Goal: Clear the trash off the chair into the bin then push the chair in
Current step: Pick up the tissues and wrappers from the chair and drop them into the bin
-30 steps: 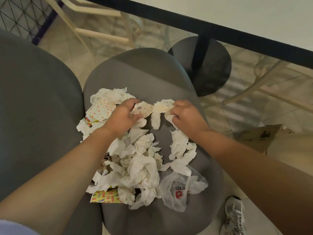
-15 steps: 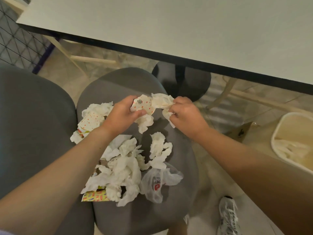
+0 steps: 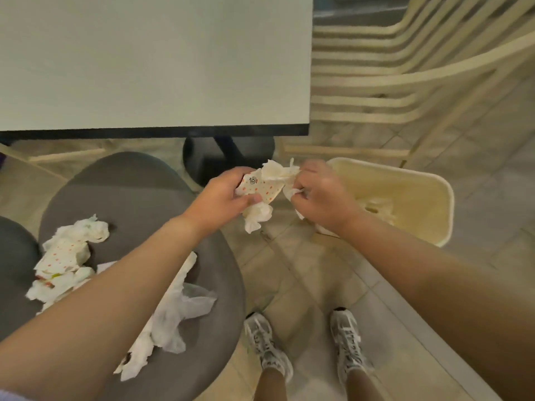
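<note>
In the head view we see the bin (image 3: 434, 198), a cream plastic basket, standing on the tiled floor (image 3: 304, 270) to the right of the chair (image 3: 130, 180). Inside it lies a small heap of pale crumpled paper (image 3: 379, 208) at the bottom; the rest of its inside shows bare wall.

Our left hand (image 3: 223, 199) grips a crushed paper wrapper with orange dots (image 3: 262, 186) and a tissue that hangs below it (image 3: 256, 218), fingers and thumb curled round them. Our right hand (image 3: 321, 195) pinches more crumpled white tissue (image 3: 278, 172), its fingers curled. Both handfuls touch each other and are held above the floor, between the chair and the bin, with the right hand over the bin's near left rim.

The grey seat of the chair holds the remaining trash: a dotted wrapper with tissues (image 3: 65, 253) at its left side, and a clear plastic bag with tissues (image 3: 179, 311) partly hidden beneath our left forearm. The white table (image 3: 144, 59) stands beyond the chair, and our two sneakers (image 3: 267, 342) show on the tiles below.

Compared with half a second ago, our hands have carried their load off the seat and rightwards to the bin. The view has swung right, so the whole bin now shows, where only part of it appeared at the edge before. The pile on the seat looks unchanged.
</note>
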`<state>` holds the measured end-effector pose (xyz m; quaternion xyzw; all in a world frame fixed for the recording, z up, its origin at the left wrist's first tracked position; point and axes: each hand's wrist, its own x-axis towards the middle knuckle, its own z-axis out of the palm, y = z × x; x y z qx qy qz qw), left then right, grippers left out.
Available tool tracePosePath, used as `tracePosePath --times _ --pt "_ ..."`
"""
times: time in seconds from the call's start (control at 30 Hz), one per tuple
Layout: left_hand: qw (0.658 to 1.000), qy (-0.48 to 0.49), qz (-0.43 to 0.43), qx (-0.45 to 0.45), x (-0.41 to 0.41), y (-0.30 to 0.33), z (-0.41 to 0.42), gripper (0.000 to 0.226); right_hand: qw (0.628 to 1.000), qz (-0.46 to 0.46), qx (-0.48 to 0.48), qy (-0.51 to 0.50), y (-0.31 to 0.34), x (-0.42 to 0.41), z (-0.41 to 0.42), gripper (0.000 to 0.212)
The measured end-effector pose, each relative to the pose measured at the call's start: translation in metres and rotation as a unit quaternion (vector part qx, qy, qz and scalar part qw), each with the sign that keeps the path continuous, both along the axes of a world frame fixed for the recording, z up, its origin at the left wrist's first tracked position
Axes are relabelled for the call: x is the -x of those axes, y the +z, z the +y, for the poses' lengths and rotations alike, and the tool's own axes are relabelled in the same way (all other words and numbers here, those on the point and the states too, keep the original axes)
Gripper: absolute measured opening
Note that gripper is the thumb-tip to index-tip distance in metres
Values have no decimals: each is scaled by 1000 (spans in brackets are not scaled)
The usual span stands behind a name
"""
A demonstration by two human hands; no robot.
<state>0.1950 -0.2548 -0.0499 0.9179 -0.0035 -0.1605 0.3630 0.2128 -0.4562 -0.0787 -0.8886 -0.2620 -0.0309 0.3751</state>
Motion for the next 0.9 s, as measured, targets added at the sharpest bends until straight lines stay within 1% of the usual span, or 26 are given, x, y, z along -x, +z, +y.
tracePosePath --times 0.03,0.1,0.17,0.23,0.27,0.3,0.33,0.37,0.4,0.43,0.47,0.6,0.73,0.8,0.9 --pt "1000 -14 0 4 -4 -1 -18 46 1000 -5 -9 -15 -2 0 -17 20" --pt "999 -47 -4 15 -11 -1 -56 44 998 -9 -14 -54 -3 1 -56 15" --pt "997 -75 -10 29 -18 -2 -93 44 995 -18 -3 -96 -7 3 -95 10" --pt "995 -87 -18 49 -26 -1 -124 45 990 -4 24 -136 -15 7 -130 13" --pt "994 -88 -25 58 -29 -1 -136 44 986 33 49 -156 -19 8 -144 17" --pt "994 -85 -32 65 -33 -1 -147 43 976 100 77 -177 -24 7 -157 20" --pt "994 -80 -39 69 -36 -2 -158 42 954 198 124 -187 -28 6 -169 19" --pt "994 -74 -43 70 -39 -4 -169 42 918 313 175 -171 -32 7 -180 17" --pt "994 -68 -47 68 -41 -6 -175 41 891 376 210 -147 -35 7 -186 17" --pt "995 -67 -50 62 -43 -9 -182 41 880 397 226 -132 -39 7 -192 20" --pt "995 -70 -51 52 -45 -12 -187 41 881 393 228 -131 -40 7 -195 22" --pt "995 -91 -45 20 -46 -29 -199 43 910 336 192 -148 -46 4 -195 31" --pt "991 -125 -15 -42 -42 -48 -197 51 929 302 144 -158 -48 2 -193 35" --pt "992 -120 -6 -40 -40 -50 -190 48 935 286 138 -156 -46 1 -190 36" --pt "993 -111 -20 -43 -36 -47 -177 35 946 260 130 -141 -42 -3 -181 35"
